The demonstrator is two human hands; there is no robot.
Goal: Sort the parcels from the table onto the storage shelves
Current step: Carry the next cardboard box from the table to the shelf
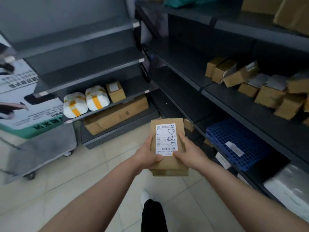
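I hold a flat brown cardboard parcel (167,128) in front of me over the tiled floor, its white shipping label with a handwritten "8" facing up. My left hand (148,154) grips its left edge with the thumb on top. My right hand (189,152) grips the right edge, thumb on the label's lower corner. Dark grey storage shelves (93,72) stand ahead to the left, and a second run of shelves (234,99) lines the right.
On the left unit sit two white bags with yellow tape (86,103), a small box (115,91) and a long box (117,114) below. The right shelves hold several small brown boxes (250,82), a blue perforated crate (237,141) and a white wrapped parcel (289,190). A grey wheeled cart (41,149) stands left.
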